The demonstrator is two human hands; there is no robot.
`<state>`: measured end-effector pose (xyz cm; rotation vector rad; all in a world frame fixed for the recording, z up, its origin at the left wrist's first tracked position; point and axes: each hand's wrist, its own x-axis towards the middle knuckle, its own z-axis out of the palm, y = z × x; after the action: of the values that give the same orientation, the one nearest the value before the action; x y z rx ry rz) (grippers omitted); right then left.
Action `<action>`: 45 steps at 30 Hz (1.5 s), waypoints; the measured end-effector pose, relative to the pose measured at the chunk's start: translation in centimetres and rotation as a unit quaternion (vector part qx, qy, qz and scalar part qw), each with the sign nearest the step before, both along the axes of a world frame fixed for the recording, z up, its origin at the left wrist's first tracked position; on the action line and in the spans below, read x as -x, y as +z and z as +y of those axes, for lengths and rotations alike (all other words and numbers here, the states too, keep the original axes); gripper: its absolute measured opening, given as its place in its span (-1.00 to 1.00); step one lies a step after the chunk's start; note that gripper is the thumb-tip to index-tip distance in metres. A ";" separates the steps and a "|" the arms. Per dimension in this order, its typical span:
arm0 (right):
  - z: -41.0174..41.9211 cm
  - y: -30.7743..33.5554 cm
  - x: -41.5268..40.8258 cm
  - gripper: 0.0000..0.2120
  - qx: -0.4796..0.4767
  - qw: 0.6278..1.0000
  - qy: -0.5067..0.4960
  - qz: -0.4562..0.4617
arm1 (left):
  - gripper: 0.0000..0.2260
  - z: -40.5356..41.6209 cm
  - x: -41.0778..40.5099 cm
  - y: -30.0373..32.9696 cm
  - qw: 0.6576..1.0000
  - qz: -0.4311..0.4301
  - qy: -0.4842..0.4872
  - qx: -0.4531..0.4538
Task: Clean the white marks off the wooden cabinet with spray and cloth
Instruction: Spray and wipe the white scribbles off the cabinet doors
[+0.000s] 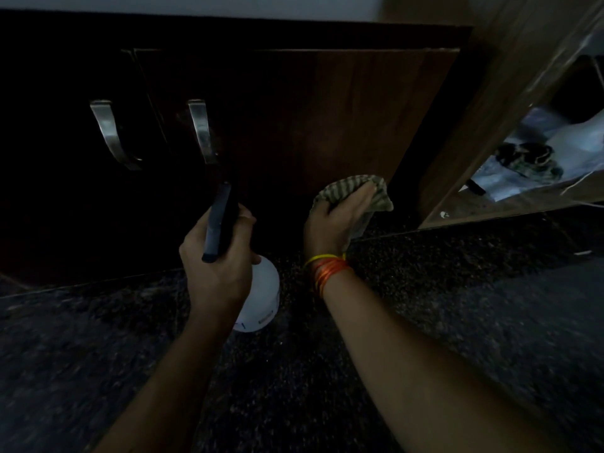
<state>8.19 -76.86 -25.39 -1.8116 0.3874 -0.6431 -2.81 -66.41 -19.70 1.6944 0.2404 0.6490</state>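
Wiping step in hand. The right hand (340, 220) grasps a striped cloth (354, 194), fingers curled round it, and presses it against the lower right corner of the wooden cabinet door (343, 119). The left hand (215, 256) clenches the neck of a spray bottle (258, 295), its dark nozzle pointing toward the door's lower edge, white body hanging above the floor. No white marks can be made out on the dim panel. The next move likely calls for spraying any remaining patch, then rubbing along the grain. Two metal handles (201, 132) sit near the doors' meeting edges. The speckled stone floor (457, 289) runs under the cabinet; an open shelf unit (529, 178) with bagged items stands at right. Lighting is poor.
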 end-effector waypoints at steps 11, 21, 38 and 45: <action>-1.0 1.8 -0.2 -0.34 0.001 1.000 -0.012 -0.013 | -0.84 -0.2 -0.6 0.1 1.000 -0.010 -0.002 0.004; -2.8 -1.0 -0.7 -0.35 -0.019 0.998 0.020 0.056 | -0.85 -0.3 -0.4 0.2 1.000 -0.003 -0.012 0.005; -4.6 -4.5 -1.8 -0.31 -0.042 0.992 0.006 0.118 | -0.85 -0.1 -0.2 0.7 1.000 0.005 -0.012 0.006; -4.4 -3.7 -2.5 -0.37 -0.070 0.995 -0.043 0.052 | -0.84 0.0 -0.7 -0.1 1.000 0.001 -0.011 -0.001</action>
<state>10.69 -81.30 -29.05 -1.7049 0.5694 -0.5672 -2.09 -66.43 -19.83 1.6980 0.2216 0.6321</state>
